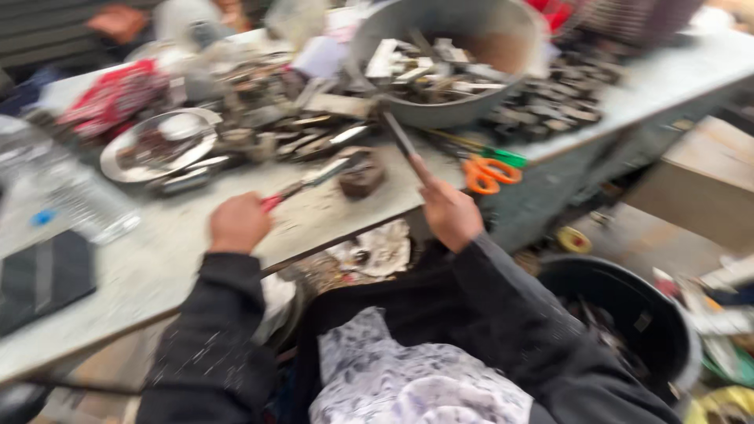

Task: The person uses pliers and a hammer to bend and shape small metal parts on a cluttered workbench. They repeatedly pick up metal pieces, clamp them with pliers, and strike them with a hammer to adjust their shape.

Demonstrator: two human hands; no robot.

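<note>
Head view: red-handled pliers [310, 182] jut from left hand [238, 223] grip (blurred).
</note>
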